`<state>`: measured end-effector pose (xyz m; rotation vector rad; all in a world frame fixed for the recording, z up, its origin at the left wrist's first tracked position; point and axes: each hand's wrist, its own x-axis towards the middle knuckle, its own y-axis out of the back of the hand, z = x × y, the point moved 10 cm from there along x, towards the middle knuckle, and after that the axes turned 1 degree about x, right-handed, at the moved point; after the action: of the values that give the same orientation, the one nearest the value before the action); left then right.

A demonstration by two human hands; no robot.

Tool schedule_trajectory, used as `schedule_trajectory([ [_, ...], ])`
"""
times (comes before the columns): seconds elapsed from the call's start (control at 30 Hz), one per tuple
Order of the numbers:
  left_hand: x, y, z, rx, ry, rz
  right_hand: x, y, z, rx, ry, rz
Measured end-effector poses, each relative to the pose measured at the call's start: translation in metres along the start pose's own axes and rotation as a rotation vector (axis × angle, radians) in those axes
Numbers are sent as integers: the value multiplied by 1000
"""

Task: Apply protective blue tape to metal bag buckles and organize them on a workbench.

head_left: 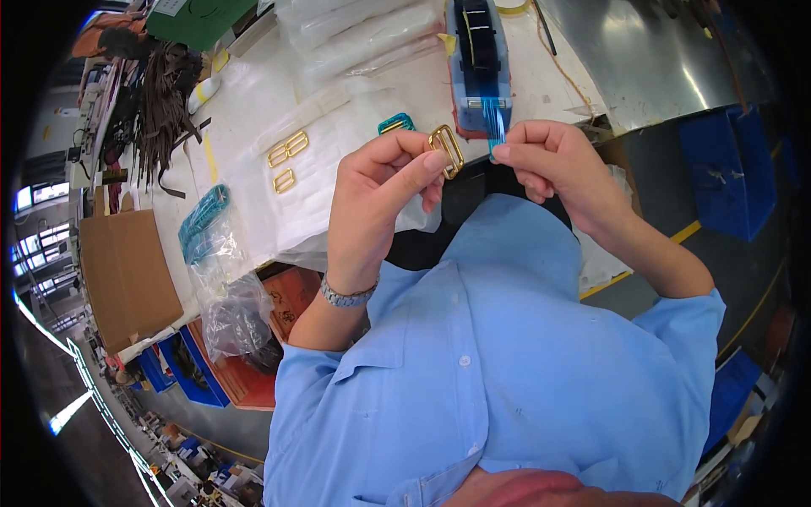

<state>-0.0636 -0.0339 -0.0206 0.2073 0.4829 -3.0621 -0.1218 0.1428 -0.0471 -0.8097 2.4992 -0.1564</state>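
Note:
My left hand [378, 182] pinches a gold slide buckle [458, 152] between thumb and fingers, raised over the table's front edge. Just right of it, my right hand [568, 165] grips the loose end of a shiny blue tape [494, 125] with thumb and forefinger. That strip runs down toward me from a blue tape dispenser [505, 76], which has a dark roll in it. Behind my left hand lies a teal-wrapped buckle [395, 123]. Farther left, several gold buckles [288, 149] rest on white sheeting.
A teal bundle in clear plastic [205, 221] lies at the table's left edge, beside a brown cardboard piece [128, 275]. Dark straps [163, 106] pile up at the far left. Clear plastic packs [359, 34] lie at the back. A blue bin [726, 169] stands at right.

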Motion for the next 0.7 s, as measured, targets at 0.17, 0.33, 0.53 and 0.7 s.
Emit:
schedule_trajectory([
  [0.17,11,-12,-2,144,52,-21,0,1,28,1,185,30],
  [0.33,20,-23,-7,266,92,-44,-4,-9,28,64,264,30],
  [0.53,27,-28,-13,323,102,-53,-4,-5,33,83,261,18],
  [0.7,35,-24,-25,292,162,-89,-2,-3,42,116,259,25],
])
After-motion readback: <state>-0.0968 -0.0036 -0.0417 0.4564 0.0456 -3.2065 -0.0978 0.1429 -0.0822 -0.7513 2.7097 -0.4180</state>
